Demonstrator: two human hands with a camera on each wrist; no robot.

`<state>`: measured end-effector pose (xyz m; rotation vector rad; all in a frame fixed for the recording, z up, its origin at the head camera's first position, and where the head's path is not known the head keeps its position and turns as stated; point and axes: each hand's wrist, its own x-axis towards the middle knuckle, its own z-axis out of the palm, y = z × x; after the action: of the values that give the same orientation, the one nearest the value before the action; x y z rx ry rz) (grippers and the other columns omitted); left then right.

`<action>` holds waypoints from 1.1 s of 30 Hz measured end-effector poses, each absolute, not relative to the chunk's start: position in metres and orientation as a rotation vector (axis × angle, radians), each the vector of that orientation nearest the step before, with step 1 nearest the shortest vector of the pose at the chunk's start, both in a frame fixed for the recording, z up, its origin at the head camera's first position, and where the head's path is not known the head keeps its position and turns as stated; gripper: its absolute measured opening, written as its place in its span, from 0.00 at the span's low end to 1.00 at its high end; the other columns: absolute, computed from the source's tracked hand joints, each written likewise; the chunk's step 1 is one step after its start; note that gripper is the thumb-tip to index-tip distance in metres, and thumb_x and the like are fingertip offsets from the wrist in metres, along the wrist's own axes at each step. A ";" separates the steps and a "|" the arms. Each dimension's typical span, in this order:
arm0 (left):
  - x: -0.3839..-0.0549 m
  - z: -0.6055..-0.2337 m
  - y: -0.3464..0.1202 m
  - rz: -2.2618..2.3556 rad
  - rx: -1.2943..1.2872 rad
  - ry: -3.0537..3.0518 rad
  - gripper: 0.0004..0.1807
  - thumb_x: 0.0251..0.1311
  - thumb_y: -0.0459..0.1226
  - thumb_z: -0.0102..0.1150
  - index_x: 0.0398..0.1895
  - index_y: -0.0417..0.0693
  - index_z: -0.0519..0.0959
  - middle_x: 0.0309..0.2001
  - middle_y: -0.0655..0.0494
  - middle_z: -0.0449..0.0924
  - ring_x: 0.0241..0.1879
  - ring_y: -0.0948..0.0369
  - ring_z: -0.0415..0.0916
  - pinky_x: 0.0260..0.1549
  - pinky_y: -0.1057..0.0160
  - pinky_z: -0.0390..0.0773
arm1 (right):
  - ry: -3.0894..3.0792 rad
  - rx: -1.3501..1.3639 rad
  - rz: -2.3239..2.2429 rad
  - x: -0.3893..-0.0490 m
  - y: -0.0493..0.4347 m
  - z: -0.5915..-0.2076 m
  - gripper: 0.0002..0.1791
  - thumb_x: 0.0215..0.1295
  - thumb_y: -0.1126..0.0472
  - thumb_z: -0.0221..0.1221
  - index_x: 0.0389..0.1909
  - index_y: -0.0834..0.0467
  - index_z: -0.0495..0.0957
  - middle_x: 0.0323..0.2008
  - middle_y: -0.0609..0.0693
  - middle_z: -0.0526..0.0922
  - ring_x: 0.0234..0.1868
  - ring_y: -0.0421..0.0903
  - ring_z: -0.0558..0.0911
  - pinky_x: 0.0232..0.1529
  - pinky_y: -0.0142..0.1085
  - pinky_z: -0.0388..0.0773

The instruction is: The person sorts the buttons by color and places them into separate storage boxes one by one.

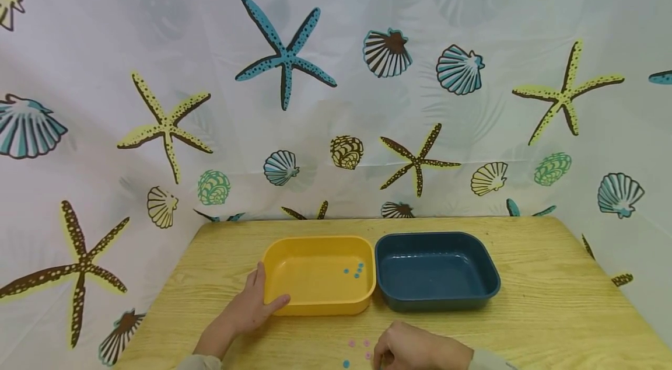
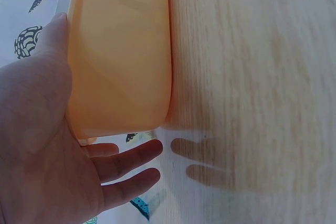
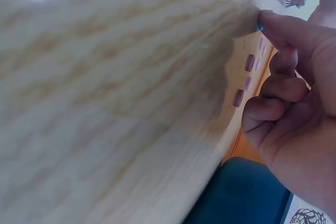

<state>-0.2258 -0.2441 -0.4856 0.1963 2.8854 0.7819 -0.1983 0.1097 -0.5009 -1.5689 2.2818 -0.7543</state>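
My left hand (image 1: 253,307) rests against the left end of the yellow tray (image 1: 320,309), its thumb by the front rim. In the left wrist view the fingers (image 2: 128,163) are spread and fairly straight below the tray's end. Several small blue buttons (image 1: 357,276) lie inside the tray toward its right. Down at the table in front, my right hand (image 1: 406,346) pinches a small blue button (image 3: 260,27) between thumb and index finger; mostly the fingertips cover it. Pink buttons (image 1: 352,343) and another blue button (image 1: 346,364) lie on the table just left of that hand.
A dark blue tray (image 1: 438,304) stands right beside the yellow one, with no buttons visible in it. Both sit on a wood-grain table (image 1: 551,300). A white cloth (image 1: 336,113) printed with shells and starfish hangs behind and at the sides.
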 end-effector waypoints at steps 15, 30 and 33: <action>-0.227 -0.486 -0.245 0.775 0.178 2.876 0.60 0.60 0.64 0.47 0.70 0.27 0.31 0.69 0.27 0.39 0.60 0.35 0.62 0.54 0.40 0.65 | 2.304 -1.447 -0.775 -0.197 0.113 -0.495 0.07 0.55 0.66 0.64 0.23 0.52 0.78 0.19 0.32 0.70 0.21 0.25 0.65 0.23 0.20 0.67; -0.226 -0.484 -0.244 0.772 0.180 2.881 0.59 0.61 0.63 0.48 0.70 0.27 0.31 0.69 0.26 0.40 0.56 0.36 0.66 0.51 0.42 0.68 | 2.348 -1.284 -1.025 -0.205 0.117 -0.476 0.07 0.57 0.65 0.63 0.25 0.50 0.78 0.19 0.33 0.76 0.20 0.27 0.70 0.22 0.24 0.71; -0.226 -0.484 -0.244 0.780 0.175 2.876 0.59 0.61 0.63 0.48 0.70 0.27 0.31 0.69 0.26 0.40 0.57 0.36 0.65 0.52 0.41 0.67 | 2.348 -1.237 -1.058 -0.207 0.118 -0.473 0.07 0.58 0.64 0.63 0.26 0.49 0.78 0.21 0.33 0.76 0.21 0.28 0.71 0.23 0.25 0.72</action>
<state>-0.2256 -0.2436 -0.4840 0.1753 2.8761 0.7796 -0.2067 0.1177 -0.4728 -1.2375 2.3479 -1.0578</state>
